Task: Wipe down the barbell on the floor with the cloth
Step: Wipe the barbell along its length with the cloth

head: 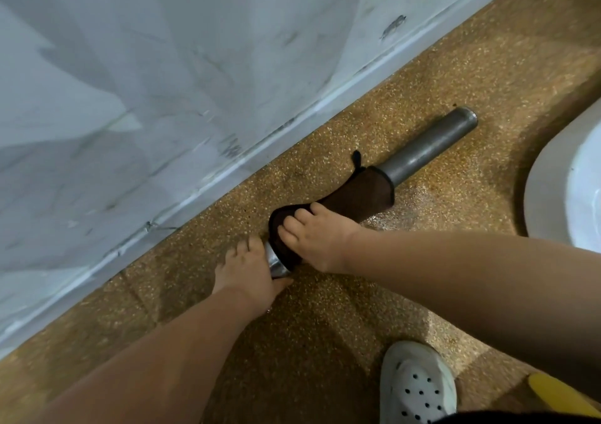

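A grey steel barbell [426, 145] lies on the speckled brown floor, parallel to the wall, its thick sleeve end pointing to the upper right. A dark brown cloth [357, 192] is draped over the bar's middle. My right hand [317, 238] grips the cloth around the bar, fingers curled over the top. My left hand [250, 270] holds the bar's shiny collar [276, 261] just left of the cloth, thumb underneath. The bar to the left of my hands is hidden.
A white marble-look wall with a baseboard [227, 169] runs close behind the bar. A white rounded object [559, 183] sits at the right edge. My white perforated clog [416, 384] stands at the bottom, with something yellow [559, 394] beside it.
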